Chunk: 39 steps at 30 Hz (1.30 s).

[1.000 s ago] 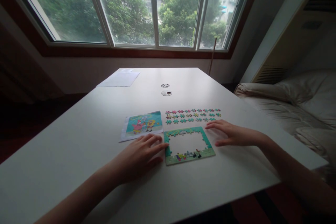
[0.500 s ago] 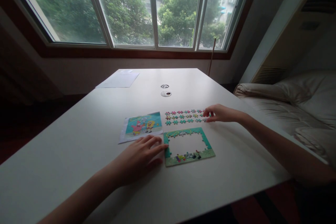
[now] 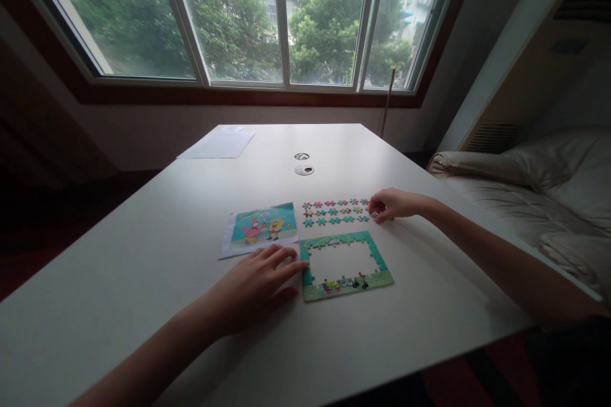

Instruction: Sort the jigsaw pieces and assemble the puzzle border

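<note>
My left hand [image 3: 255,286] lies flat on the white table [image 3: 143,254], fingers stretched out, its fingertips against the left edge of a green puzzle frame [image 3: 346,265] whose middle is bare. My right hand [image 3: 394,204] is at the right end of the rows of loose puzzle pieces [image 3: 334,211], fingers curled in a pinch over the pieces there. What the pinch holds is hidden. A cartoon reference picture [image 3: 260,227] lies left of the pieces, just beyond my left hand.
A sheet of paper [image 3: 217,143] lies at the table's far left. Two round cable holes [image 3: 303,169] sit in the middle of the table. A window runs along the back wall. A pale sofa [image 3: 525,184] stands to the right.
My right hand left the frame's right edge, moved up to the right end of the loose pieces and curled into a pinch. My left hand stayed put.
</note>
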Each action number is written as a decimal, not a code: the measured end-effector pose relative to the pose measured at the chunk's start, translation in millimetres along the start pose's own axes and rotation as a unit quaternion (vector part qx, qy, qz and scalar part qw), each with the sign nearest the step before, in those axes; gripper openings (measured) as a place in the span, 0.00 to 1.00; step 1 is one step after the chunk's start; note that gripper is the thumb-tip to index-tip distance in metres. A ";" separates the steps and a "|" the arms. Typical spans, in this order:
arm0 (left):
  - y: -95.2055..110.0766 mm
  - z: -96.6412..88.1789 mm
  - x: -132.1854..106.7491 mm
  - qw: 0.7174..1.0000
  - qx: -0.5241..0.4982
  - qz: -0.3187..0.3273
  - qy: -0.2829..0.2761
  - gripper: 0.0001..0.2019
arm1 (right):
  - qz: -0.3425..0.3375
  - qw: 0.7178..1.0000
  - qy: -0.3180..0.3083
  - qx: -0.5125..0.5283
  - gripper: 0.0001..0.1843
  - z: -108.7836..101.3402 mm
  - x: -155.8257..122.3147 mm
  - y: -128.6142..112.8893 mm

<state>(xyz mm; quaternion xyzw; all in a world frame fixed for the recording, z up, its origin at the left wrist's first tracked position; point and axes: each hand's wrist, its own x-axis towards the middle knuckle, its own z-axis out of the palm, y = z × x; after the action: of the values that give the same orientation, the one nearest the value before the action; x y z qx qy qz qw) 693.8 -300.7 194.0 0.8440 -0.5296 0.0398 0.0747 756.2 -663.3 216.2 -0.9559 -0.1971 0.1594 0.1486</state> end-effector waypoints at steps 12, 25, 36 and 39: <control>-0.6 0.1 -0.1 1.000 0.000 0.001 -0.001 0.18 | -0.056 0.970 0.083 0.222 0.13 23.8 -30.5 -61.9; 0.4 -1.0 -0.1 1.000 -0.001 0.000 -0.006 0.18 | -0.066 0.985 0.154 0.049 0.10 48.1 -32.1 -74.4; -0.2 -0.7 1.3 1.000 -0.003 -0.002 -0.013 0.18 | -0.142 0.984 0.104 -0.004 0.05 47.9 -31.1 -72.7; 0.4 -0.7 1.0 1.000 -0.001 -0.003 -0.014 0.18 | -0.157 0.983 0.099 -0.008 0.05 50.5 -30.5 -75.6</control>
<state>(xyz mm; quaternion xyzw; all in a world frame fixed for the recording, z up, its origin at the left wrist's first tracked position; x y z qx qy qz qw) 693.9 -301.7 194.9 0.8458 -0.5284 0.0276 0.0683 686.3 -598.6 204.2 -0.9253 -0.3302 0.0369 0.1825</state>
